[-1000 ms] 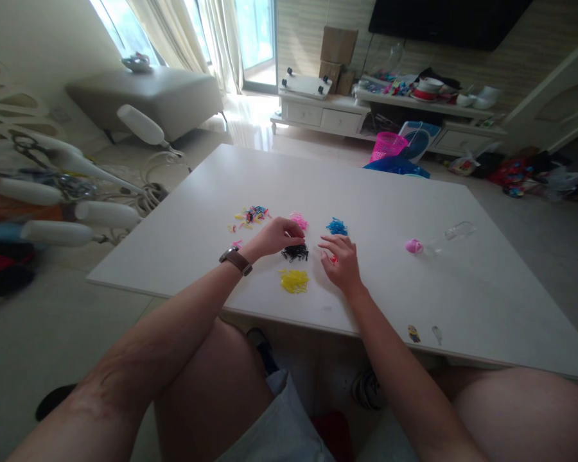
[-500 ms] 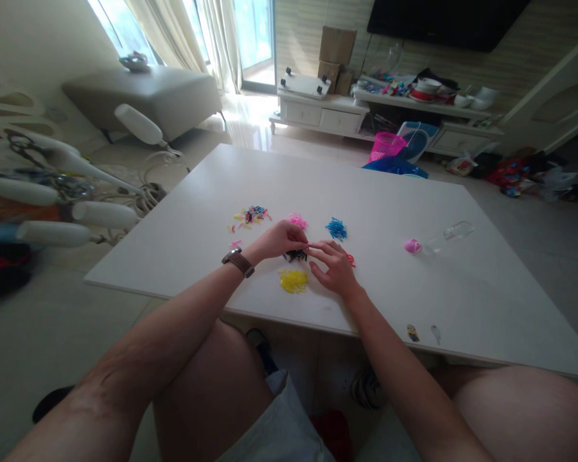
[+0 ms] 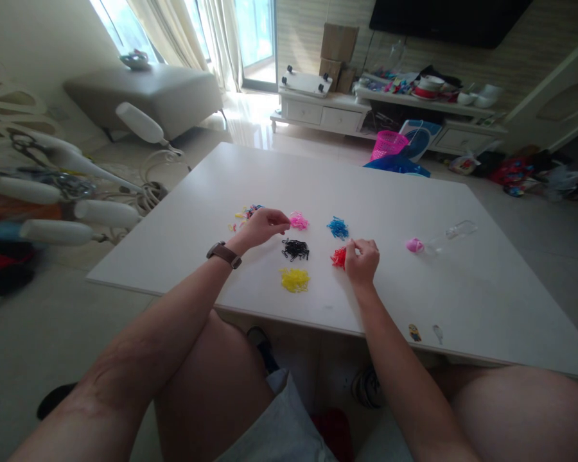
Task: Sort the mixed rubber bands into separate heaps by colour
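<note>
My left hand [image 3: 266, 227], with a watch on its wrist, is pinched at the left edge of a pile of small pink rubber bands [image 3: 299, 221]. Anything between those fingertips is too small to make out. Closed beside the red bands [image 3: 338, 257] is my right hand [image 3: 363, 262], thumb and finger together; what it may hold is hidden. Black bands [image 3: 295, 249] lie between the hands, with yellow bands [image 3: 295, 280] nearer me. A blue pile [image 3: 338, 228] sits beyond the right hand. Mixed-colour bands [image 3: 253, 210] are partly covered by my left hand.
On the white table [image 3: 462, 282], a clear bottle [image 3: 461, 229] lies on the right near a pink lump [image 3: 415, 245]. A small yellow figure [image 3: 415, 332] and a clear piece [image 3: 438, 333] are by the front edge. A lamp [image 3: 142, 123] stands left.
My hands have moved apart from above the black pile. The left went left and slightly away, the right moved right and its fingers closed. Black and red piles are now uncovered.
</note>
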Demonstrator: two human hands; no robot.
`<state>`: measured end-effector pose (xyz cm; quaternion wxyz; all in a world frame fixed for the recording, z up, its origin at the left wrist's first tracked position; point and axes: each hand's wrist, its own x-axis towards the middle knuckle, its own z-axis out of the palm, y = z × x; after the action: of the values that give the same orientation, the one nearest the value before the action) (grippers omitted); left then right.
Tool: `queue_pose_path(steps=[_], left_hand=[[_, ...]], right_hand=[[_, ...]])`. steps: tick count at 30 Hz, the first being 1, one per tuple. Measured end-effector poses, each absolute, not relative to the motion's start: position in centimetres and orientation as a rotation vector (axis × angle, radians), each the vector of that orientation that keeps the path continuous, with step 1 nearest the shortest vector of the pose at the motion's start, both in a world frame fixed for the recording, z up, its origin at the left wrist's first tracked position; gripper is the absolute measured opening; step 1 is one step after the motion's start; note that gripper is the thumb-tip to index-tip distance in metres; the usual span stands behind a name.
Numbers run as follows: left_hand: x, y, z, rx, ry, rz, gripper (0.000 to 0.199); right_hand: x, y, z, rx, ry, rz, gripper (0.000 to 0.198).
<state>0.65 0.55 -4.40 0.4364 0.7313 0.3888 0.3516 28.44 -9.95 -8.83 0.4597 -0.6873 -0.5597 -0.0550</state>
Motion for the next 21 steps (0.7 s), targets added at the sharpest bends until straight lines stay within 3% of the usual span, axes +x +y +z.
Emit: queue_pose_path(steps=[12,21], left_hand=[[-6.1,3.6,-5.5,1.423,1.600,1.257,0.020],[-7.0,2.5,-4.8,1.633,1.849,0.760,0.021]], right_hand=[[28.3,-9.7,-9.1,-1.834,-1.340,-0.090,0.035],[28.4,-9.7,-9.1,-1.706,-1.343,-0.122,0.034]])
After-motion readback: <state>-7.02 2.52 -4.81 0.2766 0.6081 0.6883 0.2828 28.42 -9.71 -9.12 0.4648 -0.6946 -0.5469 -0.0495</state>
